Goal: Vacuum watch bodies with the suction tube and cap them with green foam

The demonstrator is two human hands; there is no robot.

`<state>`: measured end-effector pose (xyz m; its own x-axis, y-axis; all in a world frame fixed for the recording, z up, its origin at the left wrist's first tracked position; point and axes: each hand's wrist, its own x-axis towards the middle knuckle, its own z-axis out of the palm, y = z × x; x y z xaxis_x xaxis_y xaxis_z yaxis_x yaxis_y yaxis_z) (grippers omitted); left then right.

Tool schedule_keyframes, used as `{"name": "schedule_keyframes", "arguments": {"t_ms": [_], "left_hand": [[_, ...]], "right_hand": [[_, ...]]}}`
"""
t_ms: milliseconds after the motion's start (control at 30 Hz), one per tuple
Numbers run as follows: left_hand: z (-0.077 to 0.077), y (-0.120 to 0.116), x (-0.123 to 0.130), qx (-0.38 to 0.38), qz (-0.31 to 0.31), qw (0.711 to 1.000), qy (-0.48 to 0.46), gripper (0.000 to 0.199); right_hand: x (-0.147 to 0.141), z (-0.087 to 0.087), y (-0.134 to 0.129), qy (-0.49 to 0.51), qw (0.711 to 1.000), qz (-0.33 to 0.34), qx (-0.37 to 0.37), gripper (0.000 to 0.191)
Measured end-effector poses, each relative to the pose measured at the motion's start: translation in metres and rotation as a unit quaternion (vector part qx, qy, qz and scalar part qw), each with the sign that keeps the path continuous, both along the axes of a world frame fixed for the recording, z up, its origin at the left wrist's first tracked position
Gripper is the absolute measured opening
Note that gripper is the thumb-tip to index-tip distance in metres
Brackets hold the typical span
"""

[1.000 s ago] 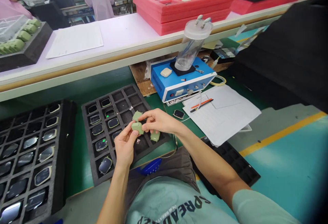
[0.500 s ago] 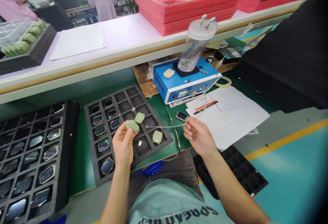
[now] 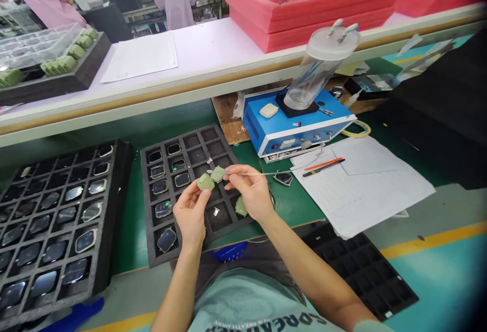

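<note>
My left hand (image 3: 190, 214) holds a pale green rounded case (image 3: 206, 182) between thumb and fingers, above a black foam tray (image 3: 224, 148). My right hand (image 3: 249, 193) pinches a thin clear tube (image 3: 258, 173), whose tip lies over a second green case (image 3: 217, 174) close to the first. A third green case (image 3: 240, 206) sits in the tray, partly hidden by my right hand. Dark glossy pieces with pale rims fill several cells on the tray's left side.
A larger foam tray (image 3: 57, 220) of similar pieces lies to the left. A blue machine (image 3: 297, 129) with a clear cylinder (image 3: 321, 71) stands ahead, and papers (image 3: 361, 185) with pens lie to the right. Pink foam trays (image 3: 312, 7) sit on the shelf above.
My right hand has come back left over the tray with the tube, its tip now at the green cases. The view has also shifted, so the whole scene sits further right.
</note>
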<state>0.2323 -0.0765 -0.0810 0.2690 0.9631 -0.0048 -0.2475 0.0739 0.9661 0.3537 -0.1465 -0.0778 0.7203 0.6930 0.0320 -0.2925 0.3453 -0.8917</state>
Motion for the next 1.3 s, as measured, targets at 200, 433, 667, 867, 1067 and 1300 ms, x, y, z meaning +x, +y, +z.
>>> {"name": "schedule_keyframes", "arguments": {"t_ms": [200, 433, 667, 867, 1067, 1300], "left_hand": [[-0.005, 0.001, 0.000, 0.014, 0.002, 1.000, 0.010, 0.038], [-0.006, -0.002, 0.000, 0.048, 0.000, 0.999, 0.023, 0.037], [-0.008, -0.001, 0.000, 0.061, -0.003, 0.998, 0.026, 0.035], [-0.009, -0.001, 0.000, 0.054, -0.006, 0.998, 0.025, 0.036], [-0.009, -0.001, 0.000, 0.061, -0.008, 0.998, 0.028, 0.035], [-0.010, -0.001, -0.001, 0.067, -0.011, 0.997, 0.030, 0.035]], "right_hand": [[-0.012, -0.003, 0.003, -0.027, 0.999, -0.004, 0.020, 0.030], [-0.018, -0.015, 0.003, -0.090, 0.995, -0.014, 0.045, 0.022], [-0.018, -0.015, 0.002, -0.092, 0.995, -0.011, 0.046, 0.018], [-0.017, -0.014, 0.002, -0.096, 0.994, -0.011, 0.042, 0.017], [-0.017, -0.014, 0.003, -0.081, 0.996, -0.010, 0.043, 0.017], [-0.017, -0.014, 0.003, -0.086, 0.996, -0.008, 0.036, 0.020]]}}
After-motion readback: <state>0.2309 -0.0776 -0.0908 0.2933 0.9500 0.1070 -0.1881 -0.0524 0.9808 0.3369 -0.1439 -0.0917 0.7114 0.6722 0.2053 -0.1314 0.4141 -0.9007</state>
